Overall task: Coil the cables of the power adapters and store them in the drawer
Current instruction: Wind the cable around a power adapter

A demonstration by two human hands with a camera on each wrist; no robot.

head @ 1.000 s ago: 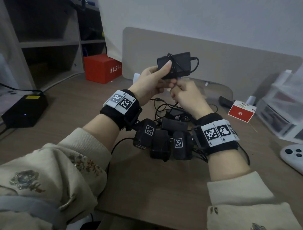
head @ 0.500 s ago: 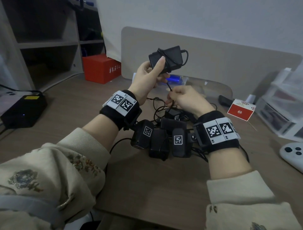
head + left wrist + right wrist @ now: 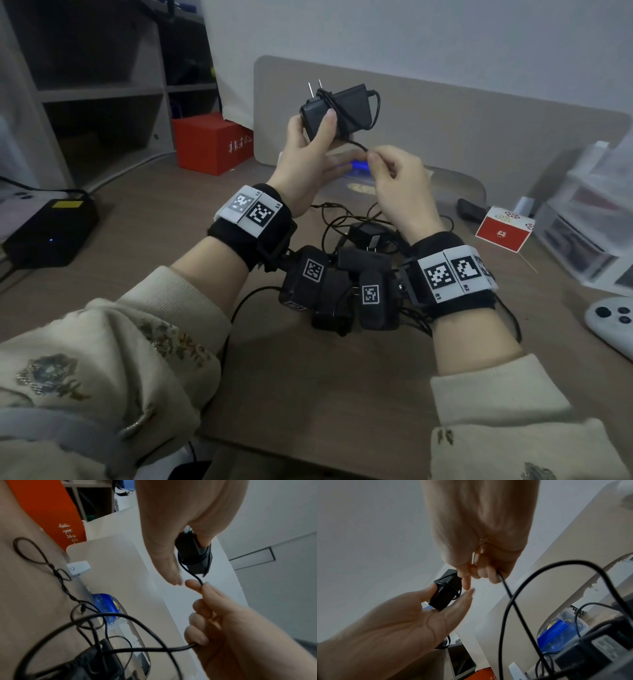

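Adapter (image 3: 337, 110) in left hand (image 3: 305, 164), prongs up-left, long axis diag.

Black adapter (image 3: 337, 111), cable (image 3: 356, 145) half-wound

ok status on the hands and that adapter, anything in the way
Left hand grips power adapter, cable partly wound round it. Right hand pinches the loose cable. Tangle of other adapters on desk below.
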